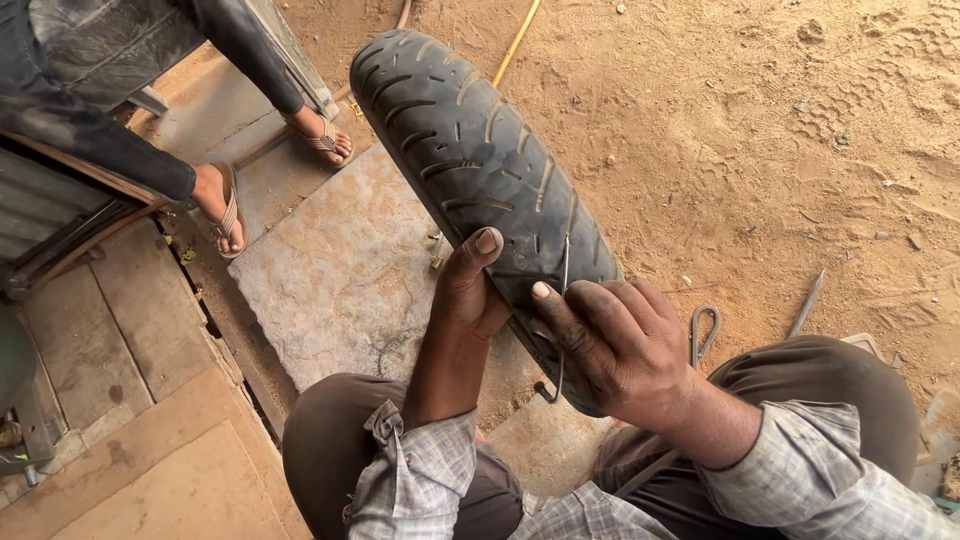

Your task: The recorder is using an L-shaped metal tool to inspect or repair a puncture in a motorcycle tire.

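Two bare hands are on a black ribbed rubber tyre (470, 150), which stands on edge over a grey cracked stone slab (340, 270), between the person's knees; left hand (470, 290) clamps the tread's near side, thumb pressed up on the rubber, grip closed on the tyre; right hand (620, 345) lies on the tread just beside it, fingers curled round a thin bent metal rod (563, 310), grip tight on it; rod runs down across the tread; a looped wire tool (703, 330) lies on the sandy ground (760, 130); another person's sandalled feet (225, 200) stand well apart at the upper left.
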